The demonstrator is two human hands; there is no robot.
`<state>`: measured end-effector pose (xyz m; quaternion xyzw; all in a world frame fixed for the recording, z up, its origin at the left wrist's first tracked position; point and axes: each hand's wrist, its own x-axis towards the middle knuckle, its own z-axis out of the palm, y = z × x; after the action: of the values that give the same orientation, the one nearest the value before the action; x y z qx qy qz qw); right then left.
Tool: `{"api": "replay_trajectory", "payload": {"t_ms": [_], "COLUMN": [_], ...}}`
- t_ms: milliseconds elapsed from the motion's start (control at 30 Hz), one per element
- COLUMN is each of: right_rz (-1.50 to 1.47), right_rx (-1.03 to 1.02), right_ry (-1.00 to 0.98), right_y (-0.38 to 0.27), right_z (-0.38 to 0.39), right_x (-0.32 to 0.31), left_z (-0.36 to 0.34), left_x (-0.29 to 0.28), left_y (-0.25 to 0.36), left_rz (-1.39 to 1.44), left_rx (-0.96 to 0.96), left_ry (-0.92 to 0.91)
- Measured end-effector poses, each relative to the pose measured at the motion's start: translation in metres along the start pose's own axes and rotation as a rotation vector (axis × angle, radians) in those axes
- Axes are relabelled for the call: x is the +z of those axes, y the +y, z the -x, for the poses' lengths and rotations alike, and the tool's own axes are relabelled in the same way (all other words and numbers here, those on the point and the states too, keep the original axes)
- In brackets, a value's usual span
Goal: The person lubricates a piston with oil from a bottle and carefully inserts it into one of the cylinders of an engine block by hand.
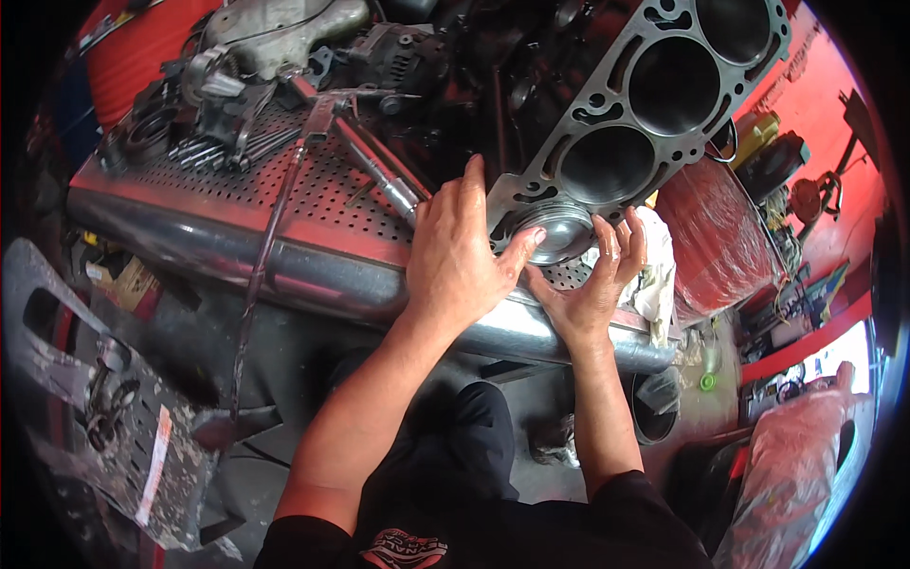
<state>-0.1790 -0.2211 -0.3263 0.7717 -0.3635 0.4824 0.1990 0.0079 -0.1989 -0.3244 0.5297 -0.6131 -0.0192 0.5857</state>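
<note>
At the far left a grey metal stand (pixel 123 446) carries a white strip label with red edging (pixel 154 465), long and narrow, lying slantwise on its lower face. Just above it, under the bench, sits one brown carton (pixel 128 280).

The red perforated bench (pixel 237 190) has a rounded steel front edge. On its left lie a fan of dark bolts (pixel 223 150) and grey engine parts (pixel 275 33); their count cannot be told. One long bar (pixel 265 256) runs down off the bench, and one ratchet (pixel 374 171) lies slantwise toward the hands.

The left hand (pixel 455 251) rests palm down, fingers spread, its thumb pressed on the rim of the piston (pixel 559 232); it is not clenched. The piston sits in the nearest bore of the engine block (pixel 645 104), which rests on the bench; three open bores show beyond it, four in all. The right hand (pixel 592 280) is open, palm up, fingertips touching the piston's lower right edge, neither hand closed around it. A white rag (pixel 659 275) lies just right of that hand.

Farther right stands one red plastic-wrapped bundle (pixel 716 237), then one yellow bottle (pixel 754 133). At lower right lies one pinkish clear bag (pixel 791 455).
</note>
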Motion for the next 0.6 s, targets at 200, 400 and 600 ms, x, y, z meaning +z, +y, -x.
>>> {"api": "replay_trajectory", "payload": {"t_ms": [200,400,600], "right_rz": [-0.1,0.347,0.229], "right_rx": [-0.028,0.305,0.355], "right_ry": [0.011,-0.078,-0.23], "right_y": [0.004,0.089,0.116], "right_z": [0.001,-0.009,0.004], "right_x": [-0.006,-0.058,-0.045], "left_z": [0.002,0.006,0.019], "left_x": [0.004,-0.001,-0.01], "left_y": [-0.009,-0.006,-0.008], "left_rz": [-0.017,0.105,0.239], "left_rx": [0.076,0.161,0.372], "left_ry": [0.027,0.133,0.285]}}
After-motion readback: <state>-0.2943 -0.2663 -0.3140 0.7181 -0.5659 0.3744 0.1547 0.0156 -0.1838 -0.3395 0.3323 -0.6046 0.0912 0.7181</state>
